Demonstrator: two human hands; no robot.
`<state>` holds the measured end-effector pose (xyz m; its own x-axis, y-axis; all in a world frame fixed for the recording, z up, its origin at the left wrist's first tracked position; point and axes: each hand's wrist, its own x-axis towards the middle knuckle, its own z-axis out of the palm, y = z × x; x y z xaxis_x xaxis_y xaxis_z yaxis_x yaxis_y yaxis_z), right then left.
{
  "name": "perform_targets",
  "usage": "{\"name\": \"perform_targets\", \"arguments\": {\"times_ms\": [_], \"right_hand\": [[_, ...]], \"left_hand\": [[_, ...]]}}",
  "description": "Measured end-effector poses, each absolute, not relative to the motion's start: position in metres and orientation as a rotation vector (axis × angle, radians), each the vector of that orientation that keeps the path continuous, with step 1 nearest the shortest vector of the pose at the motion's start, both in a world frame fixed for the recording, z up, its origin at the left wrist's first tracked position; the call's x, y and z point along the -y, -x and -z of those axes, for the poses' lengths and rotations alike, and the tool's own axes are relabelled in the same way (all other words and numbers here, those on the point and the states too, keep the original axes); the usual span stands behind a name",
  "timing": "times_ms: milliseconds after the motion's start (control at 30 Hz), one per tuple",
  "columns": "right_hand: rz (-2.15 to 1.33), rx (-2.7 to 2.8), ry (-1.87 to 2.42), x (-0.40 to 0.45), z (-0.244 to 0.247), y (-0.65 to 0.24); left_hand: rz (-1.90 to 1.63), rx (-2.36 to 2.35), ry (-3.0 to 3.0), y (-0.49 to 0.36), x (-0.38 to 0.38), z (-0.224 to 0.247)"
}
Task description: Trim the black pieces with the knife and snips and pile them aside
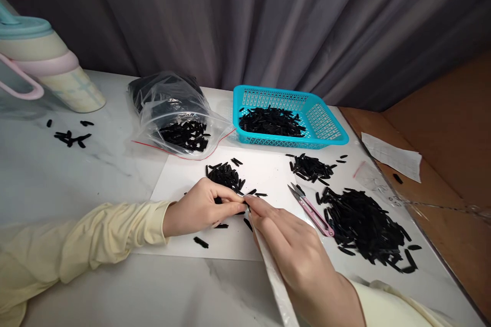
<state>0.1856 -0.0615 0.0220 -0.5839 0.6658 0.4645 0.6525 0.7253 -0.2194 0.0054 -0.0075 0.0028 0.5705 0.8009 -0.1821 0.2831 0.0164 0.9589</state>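
Note:
My left hand pinches thumb and forefinger together over the white sheet, on what looks like a small black piece. The fingertips of my right hand meet it there. A long white strip runs from those fingertips down along my right palm to the bottom edge, and my right fingers close on it. Just beyond my left hand, a small pile of slim black pieces lies on the sheet. Pink-handled thread snips rest with blades apart, right of my right hand.
Behind the sheet are a clear zip bag of black pieces and a blue basket holding more. Two further piles, one large, one small, lie right. A tumbler stands left; a grey curtain hangs behind.

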Motion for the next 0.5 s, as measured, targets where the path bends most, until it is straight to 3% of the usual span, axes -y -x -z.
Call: {"name": "perform_targets", "arguments": {"times_ms": [200, 500], "right_hand": [[0.187, 2.380, 0.998, 0.067, -0.016, -0.178], [0.186, 2.366, 0.958, 0.062, -0.010, -0.179]], "left_hand": [[-0.523, -0.971, -1.504, -0.006, 0.007, -0.004], [-0.522, -0.974, -1.442, -0.006, 0.006, -0.005]]}}
